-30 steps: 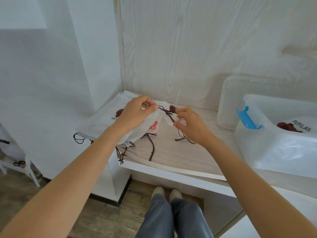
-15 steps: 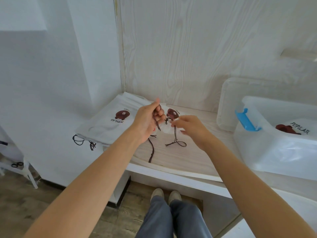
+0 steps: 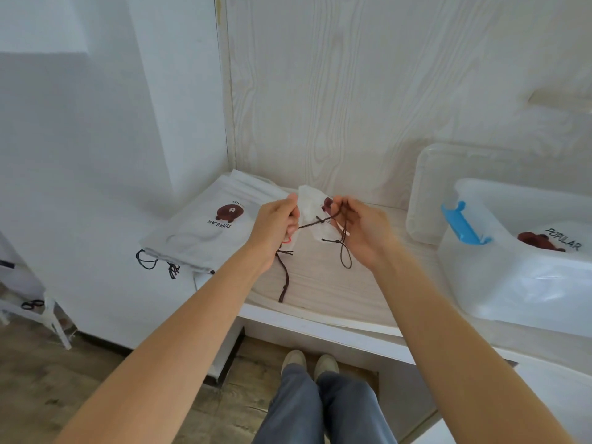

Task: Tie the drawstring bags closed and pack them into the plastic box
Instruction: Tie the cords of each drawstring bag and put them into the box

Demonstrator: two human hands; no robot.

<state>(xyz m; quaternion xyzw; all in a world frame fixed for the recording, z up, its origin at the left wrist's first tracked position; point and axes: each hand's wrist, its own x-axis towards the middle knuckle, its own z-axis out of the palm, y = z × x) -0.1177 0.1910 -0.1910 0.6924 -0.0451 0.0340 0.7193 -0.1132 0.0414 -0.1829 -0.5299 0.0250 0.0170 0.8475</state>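
A small white drawstring bag point(image 3: 312, 203) with a brown bear print hangs between my hands above the shelf. My left hand point(image 3: 276, 227) pinches one end of its dark brown drawstring point(image 3: 312, 223). My right hand point(image 3: 360, 230) grips the other end, and a loop of cord hangs below its fingers. The string is stretched between the two hands. A stack of flat white bags point(image 3: 205, 232) printed "POPULAR" lies at the left of the shelf. The clear plastic box point(image 3: 499, 274) with a blue latch stands at the right, with a bag point(image 3: 551, 240) inside.
The box's clear lid point(image 3: 429, 193) leans on the wood-grain back wall. The shelf point(image 3: 320, 283) ends at a white front edge above my legs and shoes. A white wall closes the left side. A loose cord point(image 3: 283, 277) dangles to the shelf.
My hands have drawn apart and lifted slightly, pulling the drawstring taut between them. The right hand turned palm-up and now holds a loop of cord.
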